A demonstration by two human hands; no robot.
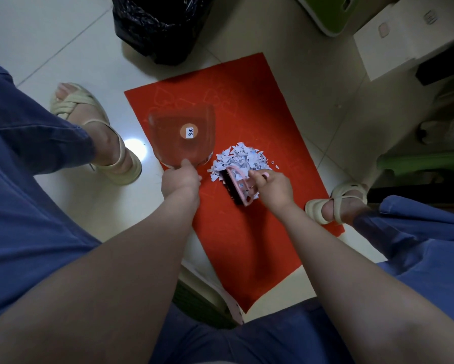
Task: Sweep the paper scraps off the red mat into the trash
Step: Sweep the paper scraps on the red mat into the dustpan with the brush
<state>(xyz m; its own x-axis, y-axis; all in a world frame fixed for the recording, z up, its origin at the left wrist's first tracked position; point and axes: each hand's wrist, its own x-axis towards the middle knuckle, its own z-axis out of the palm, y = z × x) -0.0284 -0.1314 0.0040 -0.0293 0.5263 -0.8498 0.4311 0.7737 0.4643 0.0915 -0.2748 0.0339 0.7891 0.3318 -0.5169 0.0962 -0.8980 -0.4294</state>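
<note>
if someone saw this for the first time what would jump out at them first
The bright red mat on the pale floor grabs the eye, with a heap of white paper scraps near its middle. The right hand grips a pink brush at the heap's near edge, while the left hand holds a clear dustpan just left of the heap. A black trash bag sits beyond the mat's far end.

place: probably home | tiled floor (pixel 63 35), black trash bag (pixel 157 24), white boxes (pixel 404 40)
</note>
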